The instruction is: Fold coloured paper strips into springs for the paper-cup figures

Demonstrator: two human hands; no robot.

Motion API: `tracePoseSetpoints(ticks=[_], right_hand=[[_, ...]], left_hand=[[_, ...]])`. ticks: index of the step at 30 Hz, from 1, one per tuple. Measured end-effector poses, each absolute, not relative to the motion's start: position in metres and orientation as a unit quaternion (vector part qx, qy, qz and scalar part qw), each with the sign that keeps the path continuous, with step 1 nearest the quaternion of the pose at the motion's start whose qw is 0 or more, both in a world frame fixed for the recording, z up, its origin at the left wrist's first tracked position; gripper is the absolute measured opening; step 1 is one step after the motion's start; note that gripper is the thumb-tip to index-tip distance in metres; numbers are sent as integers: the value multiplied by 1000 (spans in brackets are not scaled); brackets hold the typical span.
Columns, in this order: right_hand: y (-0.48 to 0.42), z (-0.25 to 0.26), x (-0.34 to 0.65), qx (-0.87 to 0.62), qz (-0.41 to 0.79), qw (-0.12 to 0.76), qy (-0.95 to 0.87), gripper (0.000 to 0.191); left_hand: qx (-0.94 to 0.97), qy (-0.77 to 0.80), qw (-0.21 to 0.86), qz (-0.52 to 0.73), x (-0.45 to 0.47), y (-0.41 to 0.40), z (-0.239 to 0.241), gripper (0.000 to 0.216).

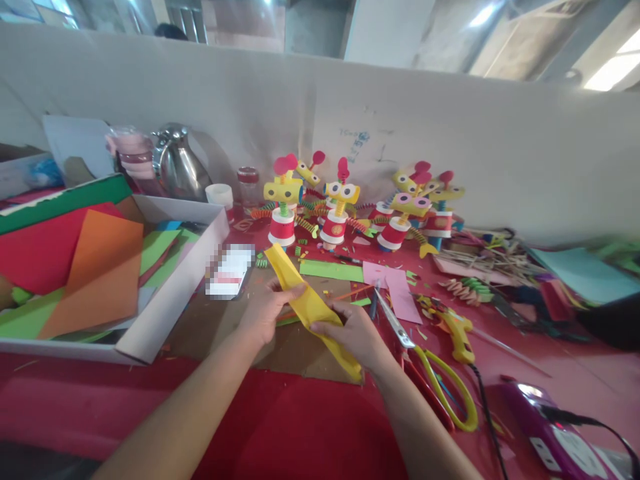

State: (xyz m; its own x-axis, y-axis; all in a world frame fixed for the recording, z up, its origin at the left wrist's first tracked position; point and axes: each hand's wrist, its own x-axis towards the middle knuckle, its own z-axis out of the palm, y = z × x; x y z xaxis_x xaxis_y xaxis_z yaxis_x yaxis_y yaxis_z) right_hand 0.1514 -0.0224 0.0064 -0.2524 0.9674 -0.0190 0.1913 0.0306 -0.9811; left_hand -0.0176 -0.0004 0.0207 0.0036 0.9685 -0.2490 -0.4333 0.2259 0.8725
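Note:
A long folded strip of yellow paper [313, 308] slants between my hands, over a brown cardboard sheet [210, 340]. My left hand [267, 310] pinches its upper part, thumb on top. Lower down, my right hand [357, 333] grips the strip's right edge with thumb and fingers. Just right of that hand lie scissors [400, 327] with yellow handles, blades partly spread. Beyond the strip are a green paper strip [333, 270] and a pink paper piece [395, 287]. My fingers hide parts of the strip.
Several paper-cup figures [335, 223] stand by the wall. At left is a box [175, 287] of coloured paper, with a phone [230, 270] beside it and a steel jug [180, 160] behind. A yellow glue gun [455, 333] and a purple device [555, 427] lie right.

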Motion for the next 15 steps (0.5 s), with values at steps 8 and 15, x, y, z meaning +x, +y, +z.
tracePoseSetpoints(ticks=[8,15], right_hand=[[-19,9,163,-529,281,344,-723,9],[-15,11,172,-618,176,476,-601,16]], left_hand=[[219,406,537,706,-31,11,21,22],[548,547,440,455,-40,3,32,18]])
